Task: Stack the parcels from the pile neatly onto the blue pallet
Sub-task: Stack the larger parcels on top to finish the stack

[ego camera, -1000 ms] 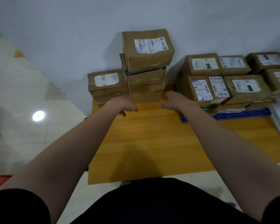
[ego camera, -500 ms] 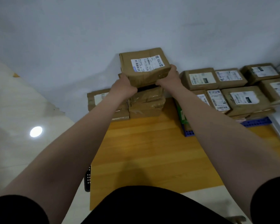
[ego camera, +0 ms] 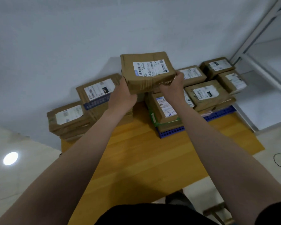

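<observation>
Parcel (ego camera: 146, 70) held in both hands
Left hand (ego camera: 122, 96) and right hand (ego camera: 173, 86) gripped its ends, between pile (ego camera: 81, 111) and blue pallet (ego camera: 170, 132).

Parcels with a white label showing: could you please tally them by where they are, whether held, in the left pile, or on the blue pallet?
Held parcel: 1
Labelled parcels in the left pile: 2
Labelled parcels on the blue pallet: 6
Total: 9
</observation>
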